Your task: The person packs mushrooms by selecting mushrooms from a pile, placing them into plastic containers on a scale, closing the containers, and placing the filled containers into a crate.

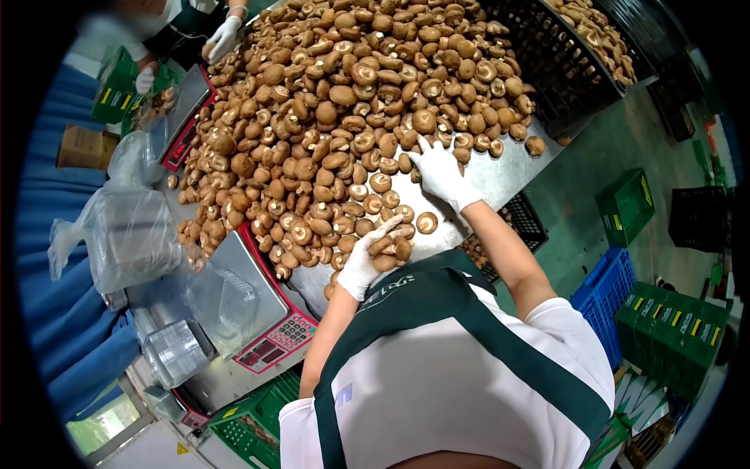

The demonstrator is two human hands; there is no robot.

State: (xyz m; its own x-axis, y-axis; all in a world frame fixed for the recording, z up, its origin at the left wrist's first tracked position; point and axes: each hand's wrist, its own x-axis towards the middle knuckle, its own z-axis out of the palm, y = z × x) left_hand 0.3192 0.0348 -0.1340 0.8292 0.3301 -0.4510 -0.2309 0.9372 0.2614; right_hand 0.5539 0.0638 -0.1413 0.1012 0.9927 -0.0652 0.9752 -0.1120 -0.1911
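A large heap of brown shiitake mushrooms (336,98) covers most of the metal table (488,176). My left hand (362,266), in a white glove, is cupped around several shiitake mushrooms (391,248) close to my apron. Further forward, my right hand (440,173), gloved too, reaches to the near edge of the heap with its fingers spread. Its fingertips are among the mushrooms there, and I see nothing held in it. A single mushroom (426,223) lies on bare metal between my hands.
To the left are a red-edged scale (266,348) with transparent plastic trays (223,301) on it, and a plastic bag (129,234). A black crate (570,70) stands at the far right. Across the table, a co-worker's gloved hand (225,37) touches the heap.
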